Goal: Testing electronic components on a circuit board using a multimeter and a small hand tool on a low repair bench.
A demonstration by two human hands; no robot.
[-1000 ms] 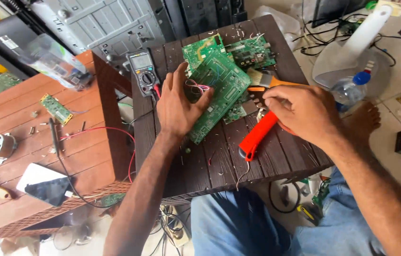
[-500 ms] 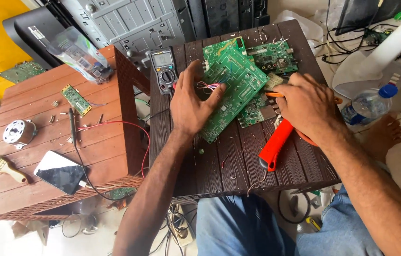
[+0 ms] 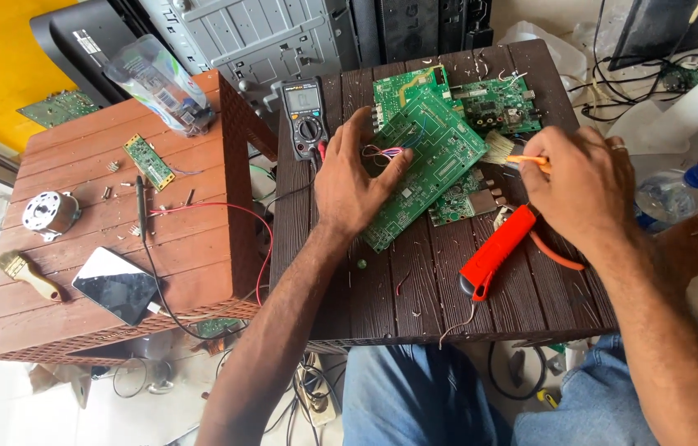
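Dark brown slatted plastic table carries a large green circuit board; left hand presses flat on it, right hand at three o'clock grasps an orange-handled brush. Clear labelled plastic bottle lies at ten o'clock.

The left hand presses flat on a green circuit board lying on the dark table. The right hand holds a small brush against the board's edge. A multimeter sits just beside the left hand.
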